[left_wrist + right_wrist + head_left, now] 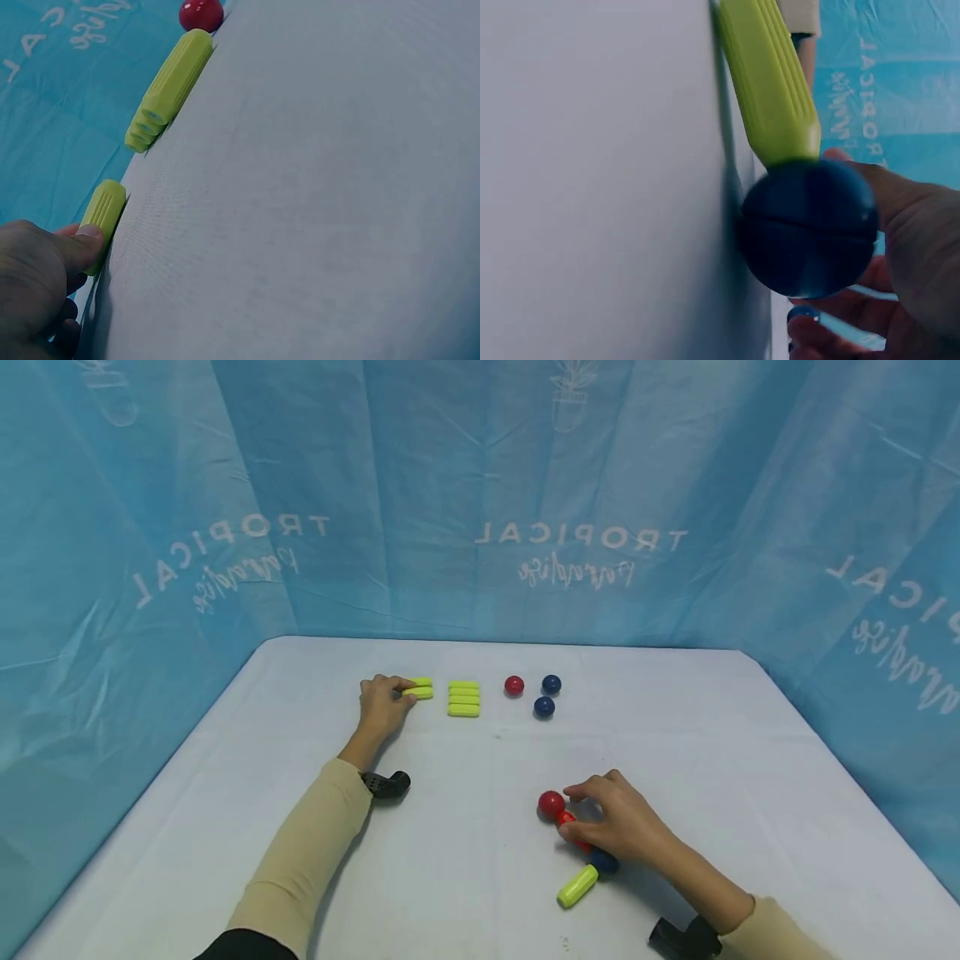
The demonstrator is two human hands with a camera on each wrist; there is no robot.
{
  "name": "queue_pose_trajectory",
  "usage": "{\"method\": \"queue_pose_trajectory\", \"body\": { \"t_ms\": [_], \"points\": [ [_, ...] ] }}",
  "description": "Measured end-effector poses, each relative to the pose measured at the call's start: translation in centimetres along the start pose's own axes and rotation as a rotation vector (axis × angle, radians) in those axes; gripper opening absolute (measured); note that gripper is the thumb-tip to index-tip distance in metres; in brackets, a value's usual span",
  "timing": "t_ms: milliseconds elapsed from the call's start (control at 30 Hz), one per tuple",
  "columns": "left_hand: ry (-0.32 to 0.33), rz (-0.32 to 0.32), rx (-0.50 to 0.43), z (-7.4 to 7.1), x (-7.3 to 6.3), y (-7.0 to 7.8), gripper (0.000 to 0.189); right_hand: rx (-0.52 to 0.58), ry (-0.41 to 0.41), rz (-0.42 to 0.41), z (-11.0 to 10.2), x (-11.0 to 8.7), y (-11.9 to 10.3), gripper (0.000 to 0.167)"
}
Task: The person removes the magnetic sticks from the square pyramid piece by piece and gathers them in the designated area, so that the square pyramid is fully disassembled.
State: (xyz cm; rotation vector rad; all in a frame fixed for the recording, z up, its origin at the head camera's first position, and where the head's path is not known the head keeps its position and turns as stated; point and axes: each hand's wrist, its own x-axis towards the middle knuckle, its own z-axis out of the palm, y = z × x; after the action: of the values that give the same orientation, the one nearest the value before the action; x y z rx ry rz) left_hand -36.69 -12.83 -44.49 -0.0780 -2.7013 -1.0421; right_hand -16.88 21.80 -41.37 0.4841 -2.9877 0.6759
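At the far left of the table, my left hand (384, 702) pinches a ribbed yellow-green stick (106, 206) between thumb and fingers. Another such stick (422, 681) lies right behind it. My right hand (618, 817) hovers over a chain of toy pieces, thumb and index finger spread apart. In that chain, a red ball (551, 803) leads to a red stick (566, 817), partly hidden by the thumb. After it come a dark blue ball (810, 229) and a yellow-green stick (769, 82). Whether the thumb touches the red stick I cannot tell.
Several yellow-green sticks (463, 699) lie in a row beside the left hand. Further right rest a loose red ball (513, 686) and two dark blue balls (551, 684). The white table (465, 827) ends at a blue printed curtain (465, 585) behind and at the sides.
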Motion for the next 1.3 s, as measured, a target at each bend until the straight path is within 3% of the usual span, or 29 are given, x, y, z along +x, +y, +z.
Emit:
{"method": "queue_pose_trajectory", "body": {
  "t_ms": [267, 467, 600, 700, 800, 967, 1033, 1133, 1300],
  "points": [
    [0.006, -0.009, 0.007, -0.2, 0.0, -0.2, 0.024, -0.07, -0.004, 0.06, 0.0, -1.8, -1.0, 0.033],
    [0.019, -0.041, -0.002, -0.2, -0.5, -0.1, 0.032, -0.028, 0.001, -0.044, 0.4, -1.2, -0.5, 0.023],
    [0.069, -0.024, -0.088, -0.3, -1.9, 0.9, 0.033, 0.031, -0.014, -0.113, 0.8, -0.5, 0.2, 0.024],
    [0.081, 0.064, -0.2, -0.2, -3.9, 2.5, 0.027, 0.064, -0.03, -0.138, 1.0, 0.0, 0.5, 0.026],
    [-0.014, 0.158, -0.284, 0.0, -7.3, 4.7, 0.024, 0.078, -0.039, -0.174, 1.0, 0.5, 0.5, 0.026],
    [-0.338, 0.225, -0.281, 0.5, -13.4, 8.2, 0.036, 0.081, -0.034, -0.232, 1.0, 1.0, 0.4, 0.025],
    [-0.426, 0.253, -0.257, 0.9, -15.1, 9.2, 0.044, 0.079, -0.026, -0.247, 1.0, 1.2, 0.3, 0.024],
    [-0.468, 0.303, -0.22, 1.6, -16.7, 10.1, 0.049, 0.076, -0.017, -0.253, 1.2, 1.2, 0.3, 0.024],
    [-0.423, 0.334, -0.171, 2.4, -17.9, 10.6, 0.042, 0.088, -0.011, -0.23, 1.4, 1.1, 0.2, 0.023]
  ]
}}
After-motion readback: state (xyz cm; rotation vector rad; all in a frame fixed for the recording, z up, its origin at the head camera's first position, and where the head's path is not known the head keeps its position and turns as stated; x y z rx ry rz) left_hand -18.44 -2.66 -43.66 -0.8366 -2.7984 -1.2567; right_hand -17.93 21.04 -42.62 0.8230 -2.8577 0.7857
